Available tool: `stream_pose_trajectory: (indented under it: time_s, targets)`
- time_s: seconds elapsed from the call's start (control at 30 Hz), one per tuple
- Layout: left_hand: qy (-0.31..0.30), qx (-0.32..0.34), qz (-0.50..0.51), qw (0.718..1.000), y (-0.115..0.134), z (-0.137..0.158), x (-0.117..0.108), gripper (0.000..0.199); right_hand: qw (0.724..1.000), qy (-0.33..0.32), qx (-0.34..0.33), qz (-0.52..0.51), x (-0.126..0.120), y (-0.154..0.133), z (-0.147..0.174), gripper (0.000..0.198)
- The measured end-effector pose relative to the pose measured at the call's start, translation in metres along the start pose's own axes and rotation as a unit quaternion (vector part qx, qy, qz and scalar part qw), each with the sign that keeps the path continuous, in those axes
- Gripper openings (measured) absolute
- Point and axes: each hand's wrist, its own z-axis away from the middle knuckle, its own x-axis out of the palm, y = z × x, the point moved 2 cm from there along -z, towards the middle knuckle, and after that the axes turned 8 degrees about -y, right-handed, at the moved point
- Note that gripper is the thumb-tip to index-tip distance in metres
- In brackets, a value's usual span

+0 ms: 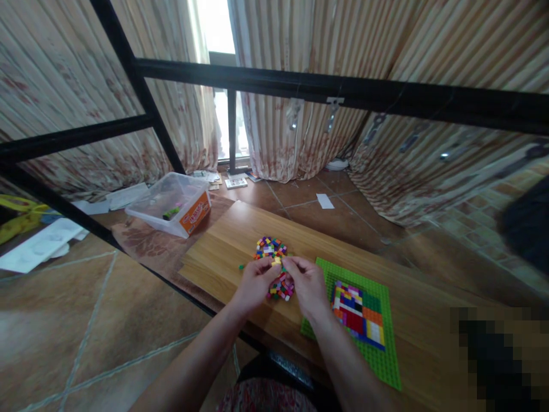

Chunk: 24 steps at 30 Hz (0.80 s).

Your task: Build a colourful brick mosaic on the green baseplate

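Note:
A pile of small coloured bricks (270, 248) lies on a wooden board (214, 252). My left hand (254, 283) and my right hand (307, 284) meet over the pile's near side, fingertips together on a small yellow brick (277, 261). Which hand carries it I cannot tell; both pinch it. More loose bricks (282, 287) show between the two hands. Just right of my right hand lies a green baseplate (386, 355) with a block of bricks in several colours (358, 313) built on it.
A clear plastic box (171, 203) with an orange label stands at the back left on a brown mat. A black metal frame (326, 86) crosses above the board. Papers and a white tray lie on the tiled floor; curtains hang behind.

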Motion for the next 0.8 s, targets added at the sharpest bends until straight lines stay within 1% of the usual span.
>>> stream_pose_trajectory:
  time_s: [0.1,0.17,0.23,0.3,0.37,0.43,0.53,0.6,0.63,0.7,0.77,0.8]
  targets:
    - [0.025,-0.02,0.033,0.999,-0.006,-0.002,-0.003,0.038,1.0,0.001,0.015,-0.009,0.003,0.008,0.001,0.031]
    - [0.047,-0.018,0.032,0.998,-0.009,-0.004,-0.004,0.039,1.0,-0.006,0.011,0.005,0.004,0.013,0.0,0.03]
    - [0.054,-0.016,0.021,0.998,-0.011,-0.006,-0.005,0.038,1.0,-0.008,0.002,0.02,0.003,0.016,-0.003,0.028]
    - [0.057,-0.012,0.008,0.998,-0.012,-0.008,-0.005,0.035,0.999,0.0,-0.011,0.045,-0.001,0.019,-0.006,0.028]
    - [0.07,-0.005,-0.009,0.998,-0.012,-0.009,-0.005,0.03,0.994,0.013,-0.031,0.105,-0.006,0.02,-0.011,0.027]
    - [0.087,0.005,-0.029,0.996,-0.012,-0.01,-0.007,0.025,0.977,0.023,-0.058,0.205,-0.01,0.018,-0.015,0.025]
    - [0.104,0.017,-0.05,0.993,-0.013,-0.01,-0.011,0.021,0.932,0.018,-0.083,0.353,-0.013,0.012,-0.018,0.019]
    - [0.108,0.015,-0.046,0.993,-0.013,-0.01,-0.013,0.022,0.911,0.009,-0.082,0.403,-0.013,0.009,-0.019,0.018]
    - [0.109,0.011,-0.042,0.993,-0.013,-0.01,-0.013,0.022,0.909,0.006,-0.083,0.409,-0.013,0.008,-0.019,0.018]
    - [0.114,0.004,-0.033,0.993,-0.013,-0.009,-0.014,0.023,0.918,0.001,-0.09,0.386,-0.012,0.005,-0.018,0.018]
    - [0.117,0.0,-0.025,0.993,-0.013,-0.007,-0.012,0.025,0.948,-0.014,-0.082,0.309,-0.01,0.004,-0.016,0.023]
    - [0.117,-0.001,-0.021,0.993,-0.013,-0.007,-0.011,0.026,0.964,-0.023,-0.067,0.257,-0.009,0.005,-0.015,0.026]
